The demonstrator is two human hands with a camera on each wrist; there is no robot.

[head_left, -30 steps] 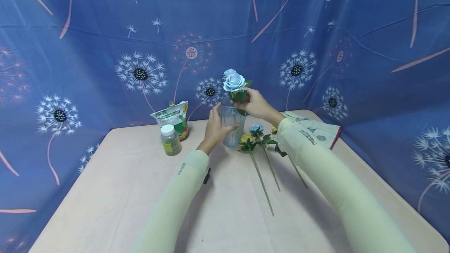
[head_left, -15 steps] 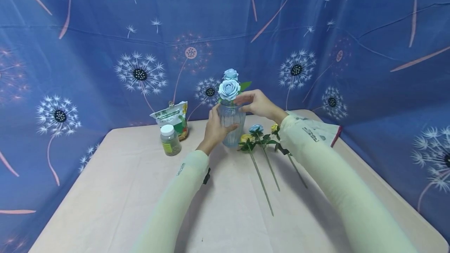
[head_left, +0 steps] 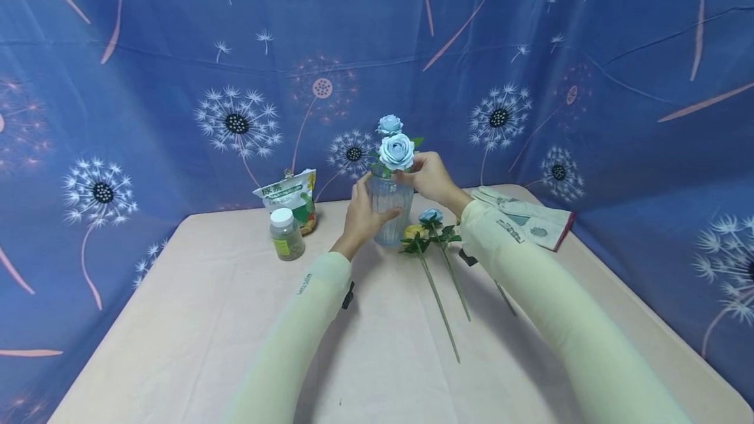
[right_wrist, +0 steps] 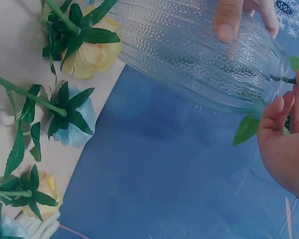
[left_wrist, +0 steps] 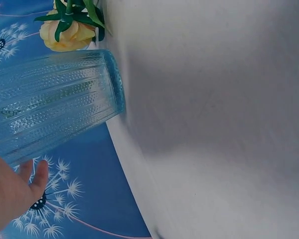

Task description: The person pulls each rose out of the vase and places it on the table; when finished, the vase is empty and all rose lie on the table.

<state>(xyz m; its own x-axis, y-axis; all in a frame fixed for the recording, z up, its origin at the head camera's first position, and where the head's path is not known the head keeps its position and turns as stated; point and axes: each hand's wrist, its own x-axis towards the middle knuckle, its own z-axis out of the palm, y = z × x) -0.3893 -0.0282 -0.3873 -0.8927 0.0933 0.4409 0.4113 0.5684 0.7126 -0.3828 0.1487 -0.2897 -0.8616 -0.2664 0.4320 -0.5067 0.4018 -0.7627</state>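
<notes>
A ribbed clear glass vase [head_left: 390, 208] stands upright on the table, its mouth near the curtain. My left hand [head_left: 361, 216] holds its left side, thumb across the front; the thumb [right_wrist: 228, 22] shows against the glass in the right wrist view. Two light blue roses stand in the vase: a larger front rose [head_left: 396, 152] and a smaller rear rose [head_left: 389, 125]. At the rim, my right hand [head_left: 432, 177] pinches the front rose's stem just below the bloom. Green leaves [right_wrist: 246, 129] hang by the vase mouth. The right fingertips are partly hidden in the head view.
Right of the vase lie a yellow rose [head_left: 414, 232], a blue rose [head_left: 431, 216] and another yellow rose [right_wrist: 46, 194]. White gloves [head_left: 530, 214] lie behind the right sleeve. At left stand a white-capped bottle [head_left: 286, 235] and a printed pouch [head_left: 294, 195].
The front blue rose has come down into the vase mouth; it swung left, then back right. My right hand's fingers loosened and closed again at the stem. My left hand stays on the vase.
</notes>
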